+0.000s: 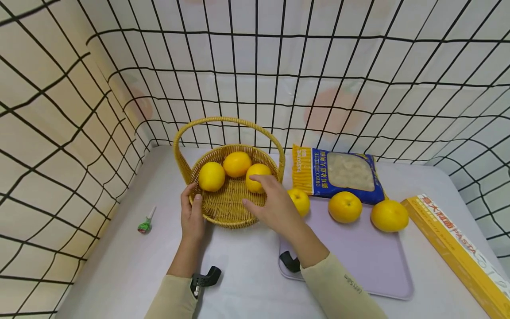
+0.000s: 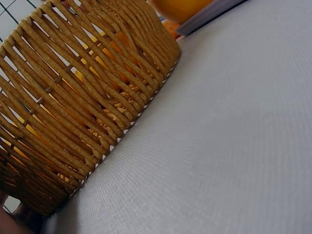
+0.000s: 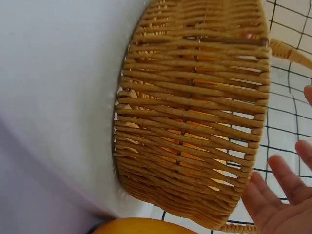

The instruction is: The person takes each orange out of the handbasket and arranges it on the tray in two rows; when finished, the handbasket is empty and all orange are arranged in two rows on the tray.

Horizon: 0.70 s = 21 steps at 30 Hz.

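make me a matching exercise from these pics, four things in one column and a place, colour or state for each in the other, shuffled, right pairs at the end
Things
1. wicker basket
2. lollipop
3. tray
4. pasta bag

Place, colour or state
A. plain pale purple
B. gripped at the rim by the left hand
C. blue and yellow, with a see-through panel
D. lying left of the wicker basket in the head view

Right pairs
1-B, 2-D, 3-A, 4-C
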{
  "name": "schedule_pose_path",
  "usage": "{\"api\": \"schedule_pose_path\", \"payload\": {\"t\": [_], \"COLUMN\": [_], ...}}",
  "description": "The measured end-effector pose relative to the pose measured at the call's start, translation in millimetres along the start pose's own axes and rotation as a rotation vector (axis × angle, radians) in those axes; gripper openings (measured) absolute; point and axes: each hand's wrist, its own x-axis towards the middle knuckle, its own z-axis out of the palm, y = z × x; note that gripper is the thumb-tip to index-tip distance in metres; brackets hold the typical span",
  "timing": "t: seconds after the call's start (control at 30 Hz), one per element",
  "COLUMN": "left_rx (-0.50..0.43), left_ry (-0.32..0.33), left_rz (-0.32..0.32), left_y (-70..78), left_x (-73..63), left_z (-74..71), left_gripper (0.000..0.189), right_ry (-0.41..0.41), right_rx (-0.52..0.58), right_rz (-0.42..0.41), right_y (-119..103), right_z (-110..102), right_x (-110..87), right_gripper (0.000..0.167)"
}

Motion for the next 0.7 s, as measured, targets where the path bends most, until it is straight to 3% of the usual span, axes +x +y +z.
{"api": "schedule_pose_path", "payload": {"t": [0.3,0.7], "left_rx": [0.006,-0.003], "left_ry": [0.002,-0.006], "left_rz": [-0.012,-0.001], "left_y": [0.7,2.1], "left_x": [-0.6,-0.4], "left_z": [0.3,-0.8], "left_gripper": [0.042,0.042], "right_ry": [-0.029,-0.02], "right_rx": [-0.061,0.028], "right_rz": [0.012,0.061], "right_y": [3,7], "right_z": [7,16], "right_x": [28.6,49.5], "right_gripper": [0.068,0.074]}}
